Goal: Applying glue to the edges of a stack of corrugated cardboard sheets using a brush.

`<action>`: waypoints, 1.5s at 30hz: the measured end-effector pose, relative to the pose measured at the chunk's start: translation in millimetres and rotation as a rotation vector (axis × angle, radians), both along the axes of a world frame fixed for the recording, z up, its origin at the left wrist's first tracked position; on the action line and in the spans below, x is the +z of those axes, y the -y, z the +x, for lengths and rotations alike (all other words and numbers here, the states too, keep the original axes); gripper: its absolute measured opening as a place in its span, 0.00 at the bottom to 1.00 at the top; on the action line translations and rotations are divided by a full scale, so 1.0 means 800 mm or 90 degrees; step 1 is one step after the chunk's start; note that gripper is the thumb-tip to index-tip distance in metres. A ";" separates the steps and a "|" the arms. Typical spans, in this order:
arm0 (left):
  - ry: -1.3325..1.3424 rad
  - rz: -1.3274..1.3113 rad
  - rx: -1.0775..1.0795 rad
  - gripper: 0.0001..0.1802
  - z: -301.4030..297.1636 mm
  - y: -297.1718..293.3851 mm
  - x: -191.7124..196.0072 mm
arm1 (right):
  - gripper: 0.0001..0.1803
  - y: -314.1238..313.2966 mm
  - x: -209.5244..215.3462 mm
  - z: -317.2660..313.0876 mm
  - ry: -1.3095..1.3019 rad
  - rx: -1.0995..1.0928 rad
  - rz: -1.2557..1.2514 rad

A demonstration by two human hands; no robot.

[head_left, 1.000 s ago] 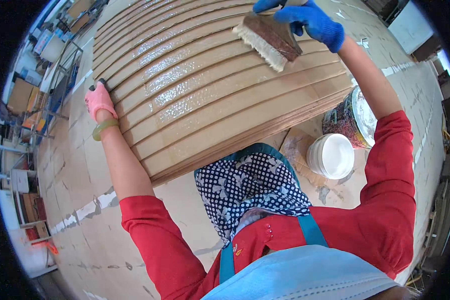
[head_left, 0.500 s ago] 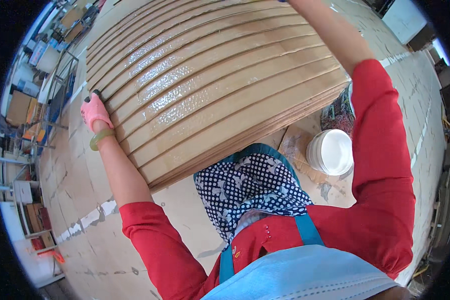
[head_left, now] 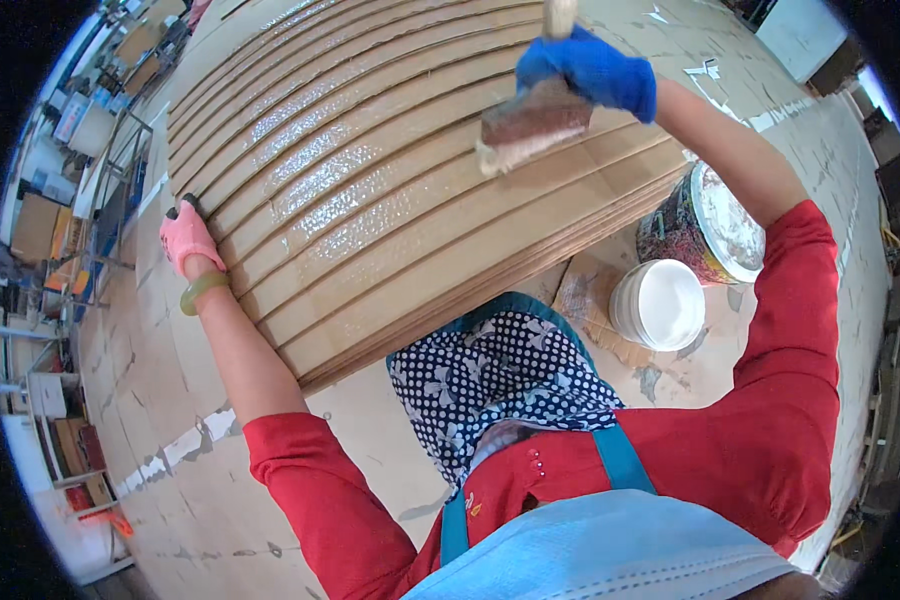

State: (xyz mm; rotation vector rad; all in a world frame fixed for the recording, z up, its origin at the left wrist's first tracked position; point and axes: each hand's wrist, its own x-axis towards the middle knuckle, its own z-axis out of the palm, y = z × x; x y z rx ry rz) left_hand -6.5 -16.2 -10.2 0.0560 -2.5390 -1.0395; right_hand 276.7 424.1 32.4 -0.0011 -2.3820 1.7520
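Note:
A stack of overlapping brown boards [head_left: 410,250] lies before me, fanned so that their edges form long stepped strips. Glossy wet patches cover the middle of several strips. My right hand [head_left: 595,75], in a blue glove, is closed round a wide brush [head_left: 535,122]; its wooden handle points away and its pale bristles are over the right part of the near strips. Whether the bristles touch the boards is hard to tell. At the stack's left edge, my left hand [head_left: 190,238], in a pink glove with dark fingertips, has its fingers curled at the board ends.
Right of the stack stand a white tub [head_left: 660,305] and a larger colourful bucket [head_left: 725,225] with a whitish crust on top. A flattened piece of cardboard [head_left: 595,300] lies under the tub's left side. Metal racks [head_left: 110,190] with boxes line the far left.
My right hand has come from the top edge back toward me, bringing the brush into view over the near strips. The large bucket shows more fully. My left hand stays at the stack's edge.

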 end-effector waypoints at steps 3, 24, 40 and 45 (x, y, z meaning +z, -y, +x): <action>-0.008 -0.033 -0.007 0.28 0.001 -0.031 0.003 | 0.11 -0.058 0.040 -0.084 -0.262 -0.017 0.302; -0.028 -0.007 -0.002 0.29 -0.021 -0.023 -0.011 | 0.13 -0.002 0.085 -0.155 -0.062 -0.308 0.237; -0.016 0.000 -0.022 0.28 0.006 -0.036 0.010 | 0.17 0.037 0.113 -0.243 -0.060 -0.110 0.615; -0.011 -0.026 0.013 0.29 0.008 -0.022 -0.003 | 0.17 0.035 0.060 -0.211 -0.160 0.090 0.892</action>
